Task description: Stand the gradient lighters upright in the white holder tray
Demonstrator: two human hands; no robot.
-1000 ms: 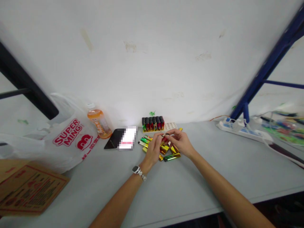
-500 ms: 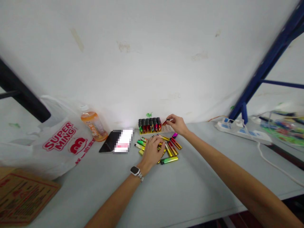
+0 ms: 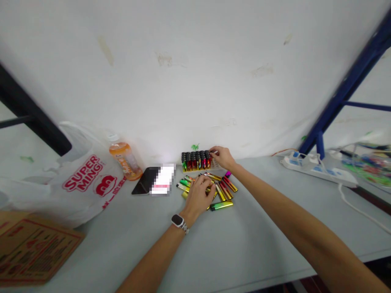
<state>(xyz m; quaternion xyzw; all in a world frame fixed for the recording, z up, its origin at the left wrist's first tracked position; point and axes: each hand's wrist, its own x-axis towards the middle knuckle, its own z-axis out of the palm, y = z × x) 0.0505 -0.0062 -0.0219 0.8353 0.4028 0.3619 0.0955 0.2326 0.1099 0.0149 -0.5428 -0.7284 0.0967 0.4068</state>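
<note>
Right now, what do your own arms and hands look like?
No sleeves in view, and no gloves on the left hand or right hand. The left wears a silver, metal-banded watch with a dark, rounded rectangular face; no watch shows on the right.

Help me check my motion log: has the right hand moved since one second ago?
Yes: judged against the green wall mark, the right hand moved farther back, from the loose lighters to the right end of the upright lighters.

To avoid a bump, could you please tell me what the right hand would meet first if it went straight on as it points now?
The right hand would likely meet the upright lighters just left of it, though any contact is unclear.
</note>
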